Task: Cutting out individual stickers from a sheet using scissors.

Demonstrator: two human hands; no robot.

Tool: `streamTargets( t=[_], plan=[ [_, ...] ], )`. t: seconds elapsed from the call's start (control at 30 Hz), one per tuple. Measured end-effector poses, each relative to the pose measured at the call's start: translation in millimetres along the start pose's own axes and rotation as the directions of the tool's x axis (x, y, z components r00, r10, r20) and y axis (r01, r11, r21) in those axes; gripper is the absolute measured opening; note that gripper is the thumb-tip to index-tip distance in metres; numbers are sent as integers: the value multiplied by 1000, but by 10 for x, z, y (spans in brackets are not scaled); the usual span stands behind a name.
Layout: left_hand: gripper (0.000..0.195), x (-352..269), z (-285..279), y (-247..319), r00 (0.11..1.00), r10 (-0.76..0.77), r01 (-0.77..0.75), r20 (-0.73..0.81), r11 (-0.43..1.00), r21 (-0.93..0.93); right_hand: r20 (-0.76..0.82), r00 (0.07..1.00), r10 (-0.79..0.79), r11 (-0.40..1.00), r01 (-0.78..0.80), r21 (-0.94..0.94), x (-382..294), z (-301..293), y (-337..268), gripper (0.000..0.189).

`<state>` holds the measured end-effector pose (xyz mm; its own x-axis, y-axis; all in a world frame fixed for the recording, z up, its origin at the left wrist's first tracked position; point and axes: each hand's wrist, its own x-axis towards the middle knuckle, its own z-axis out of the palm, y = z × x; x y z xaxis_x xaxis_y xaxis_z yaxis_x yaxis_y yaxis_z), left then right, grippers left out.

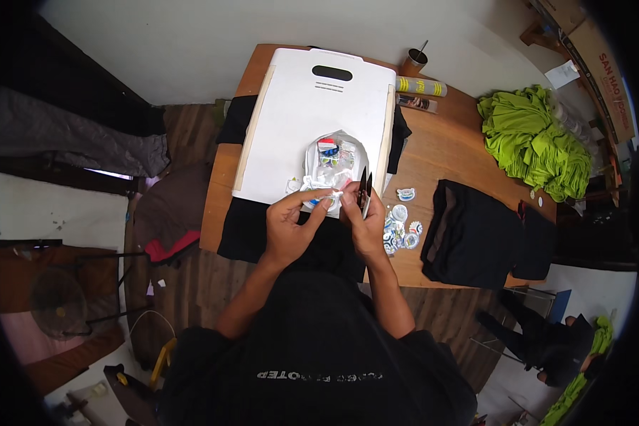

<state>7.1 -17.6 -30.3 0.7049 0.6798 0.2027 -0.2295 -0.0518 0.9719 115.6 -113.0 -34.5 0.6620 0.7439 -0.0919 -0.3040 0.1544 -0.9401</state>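
Note:
My left hand (292,223) pinches a small white printed cut-out (327,201) between thumb and forefinger. Against its other side are the fingertips of my right hand (366,226), which also keeps hold of small dark-bladed snips (366,183), points upward. Just beyond both hands, an open white bag or tub (311,152) contains several printed stickers and clear wrappers; I cannot tell which it is. It rests on a white plastic panel (298,101) with an oval handle slot. More cut-out stickers (399,229) lie loose on the wood beside my right hand.
Black folded cloth (474,234) lies on the right of the wooden table (442,144). Behind it is a heap of lime-green fabric (532,141). A brown cup (414,63) and a grey-yellow roll (422,85) stand near the wall. Another person (548,346) is at lower right.

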Motion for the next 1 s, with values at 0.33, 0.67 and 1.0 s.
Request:
streamTargets(
  t=[0.33, 0.67, 1.0],
  plan=[
    [28, 15, 23, -51, 991, -5, -13, -134, 991, -132, -20, 999, 48, 999, -48, 16, -87, -62, 149, 14],
    [24, 36, 15, 79, 993, -70, 51, -97, 982, -185, 2, 999, 53, 999, -53, -4, -258, 43, 234, 12],
    [25, 36, 37, 185, 986, -67, 36, -149, 979, -200, 230, 973, 16, 949, -87, 305, -245, -14, 310, 44]
  ],
)
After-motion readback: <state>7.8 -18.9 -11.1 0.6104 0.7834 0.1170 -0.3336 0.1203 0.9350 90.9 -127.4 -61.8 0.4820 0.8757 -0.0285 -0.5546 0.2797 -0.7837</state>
